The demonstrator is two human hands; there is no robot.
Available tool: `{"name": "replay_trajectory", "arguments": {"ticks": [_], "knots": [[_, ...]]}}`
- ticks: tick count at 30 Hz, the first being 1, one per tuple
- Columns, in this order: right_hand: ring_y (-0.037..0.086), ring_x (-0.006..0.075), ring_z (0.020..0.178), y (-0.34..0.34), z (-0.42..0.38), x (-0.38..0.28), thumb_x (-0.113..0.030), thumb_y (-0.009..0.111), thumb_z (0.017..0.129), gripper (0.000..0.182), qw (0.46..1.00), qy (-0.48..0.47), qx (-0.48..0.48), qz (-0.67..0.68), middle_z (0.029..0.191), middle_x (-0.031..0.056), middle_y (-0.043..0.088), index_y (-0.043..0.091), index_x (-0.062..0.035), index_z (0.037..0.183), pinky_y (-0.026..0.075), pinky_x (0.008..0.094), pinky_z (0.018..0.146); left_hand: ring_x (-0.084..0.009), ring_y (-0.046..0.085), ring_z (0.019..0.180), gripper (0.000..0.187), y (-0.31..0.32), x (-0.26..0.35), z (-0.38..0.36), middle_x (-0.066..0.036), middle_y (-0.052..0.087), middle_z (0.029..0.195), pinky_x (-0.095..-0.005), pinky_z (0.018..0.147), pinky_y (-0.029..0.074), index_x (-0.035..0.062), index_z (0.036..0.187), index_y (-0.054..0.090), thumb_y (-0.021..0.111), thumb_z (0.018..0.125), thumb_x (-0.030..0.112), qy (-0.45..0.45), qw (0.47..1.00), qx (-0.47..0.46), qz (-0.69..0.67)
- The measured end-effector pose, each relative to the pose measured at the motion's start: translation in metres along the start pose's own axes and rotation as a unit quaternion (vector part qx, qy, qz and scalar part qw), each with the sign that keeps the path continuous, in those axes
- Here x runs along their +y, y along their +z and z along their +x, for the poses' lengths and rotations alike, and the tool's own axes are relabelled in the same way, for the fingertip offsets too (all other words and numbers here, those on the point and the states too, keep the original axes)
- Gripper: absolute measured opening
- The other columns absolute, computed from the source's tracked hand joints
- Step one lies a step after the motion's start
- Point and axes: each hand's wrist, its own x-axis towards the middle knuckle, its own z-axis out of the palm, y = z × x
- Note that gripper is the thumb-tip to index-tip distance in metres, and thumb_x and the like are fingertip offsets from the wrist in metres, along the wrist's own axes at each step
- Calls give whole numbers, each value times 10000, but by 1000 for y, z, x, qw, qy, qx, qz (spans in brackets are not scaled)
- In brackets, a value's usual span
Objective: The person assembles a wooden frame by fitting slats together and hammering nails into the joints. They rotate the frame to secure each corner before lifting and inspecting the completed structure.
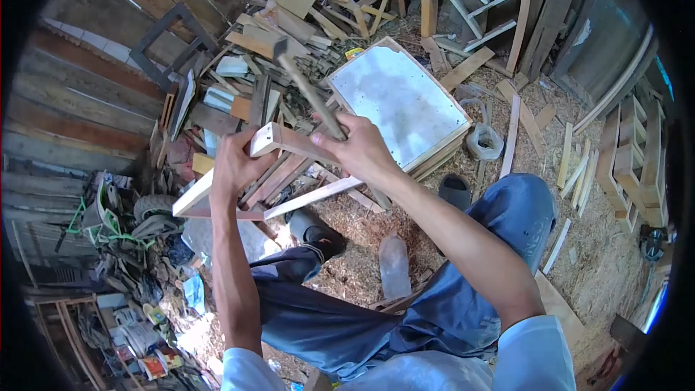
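My left hand point(237, 163) is closed around the near-left corner of a light wooden frame point(308, 147), which I hold tilted above the floor between my knees. Small dark nail marks show on the frame's end by my fingers. In my right hand point(358, 146) is a hammer point(308, 85), its handle slanting up and left with the dark head away from me. That hand also rests against the frame's rail, though some of its fingers are hidden behind the wood.
A white-topped wooden box point(394, 98) stands ahead. Scrap wood point(271, 36) is heaped behind it. On the sawdust-covered floor are a plastic bottle point(394, 268), a clear plastic container point(484, 142) and loose strips point(577, 174). A green bicycle point(108, 213) leans at left.
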Motion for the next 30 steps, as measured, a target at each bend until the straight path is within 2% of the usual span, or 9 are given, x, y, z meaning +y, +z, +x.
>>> {"name": "replay_trajectory", "arguments": {"ticks": [3, 5, 7, 9, 13, 16, 20, 22, 30], "knots": [[515, 98, 472, 9, 0, 4, -202, 717, 858, 427, 998, 26, -49, -36, 786, 54, 652, 608, -73, 1250, 432, 267, 430, -154, 602, 587, 291, 6, -2, 2, -133, 646, 665, -316, 582, 463, -28, 869, 674, 734, 676, 181, 12, 1000, -13, 1], [540, 112, 504, 22, 4, 22, -219, 737, 842, 433, 991, -116, 20, -69, 812, 74, 674, 622, -57, 1227, 470, 302, 512, -148, 599, 589, 294, 6, -1, 2, -138, 650, 675, -311, 586, 465, -28, 881, 677, 734, 676, 175, 19, 1000, -16, 0], [572, 114, 548, 21, 1, 11, -228, 743, 838, 413, 994, -92, 25, -60, 867, 111, 695, 637, -39, 1190, 491, 328, 580, -298, 592, 557, 301, 6, -1, 2, -170, 632, 670, -355, 568, 461, -2, 876, 669, 722, 663, 205, 29, 999, 5, -24], [587, 109, 585, 17, 0, 1, -239, 742, 838, 410, 999, 7, -11, -52, 888, 109, 703, 639, -42, 1183, 489, 324, 571, -310, 604, 570, 300, 5, -1, 3, -172, 637, 678, -363, 573, 466, 6, 885, 675, 721, 664, 204, 14, 1000, 2, -9], [572, 115, 561, 21, 2, 5, -211, 696, 879, 391, 995, -41, 6, -87, 796, 74, 676, 603, -37, 1217, 477, 328, 541, -358, 645, 647, 299, 10, -5, 8, -193, 654, 717, -404, 604, 494, 31, 895, 681, 725, 671, 224, -2, 999, 25, 42], [459, 110, 444, 21, -5, -2, -233, 515, 986, 335, 997, 12, 32, -71, 653, 28, 514, 479, 8, 1215, 382, 283, 381, -388, 649, 716, 298, 15, -2, 16, -205, 660, 745, -446, 641, 512, 48, 879, 671, 729, 683, 265, -22, 995, 44, 92], [404, 85, 443, 3, -40, -9, -289, 458, 1018, 209, 993, 89, 15, 77, 632, -10, 427, 472, -81, 1027, 343, 249, 382, -392, 660, 733, 286, 46, -11, 31, -213, 667, 752, -475, 678, 533, 67, 929, 643, 695, 736, 272, -50, 979, 22, 194], [334, 62, 443, -14, -45, 8, -345, 409, 1032, 242, 941, 215, -47, 258, 637, -35, 349, 418, -111, 973, 283, 240, 364, -389, 670, 744, 291, 63, -12, 39, -215, 668, 748, -484, 675, 539, 61, 947, 632, 671, 750, 271, -48, 978, 14, 202], [296, 52, 451, -25, -39, 21, -326, 397, 1035, 228, 928, 225, 18, 297, 649, -44, 358, 412, -115, 949, 255, 230, 377, -394, 665, 764, 267, 101, -11, 58, -212, 674, 789, -476, 708, 536, 83, 953, 655, 661, 730, 230, -63, 981, -42, 176]]}}
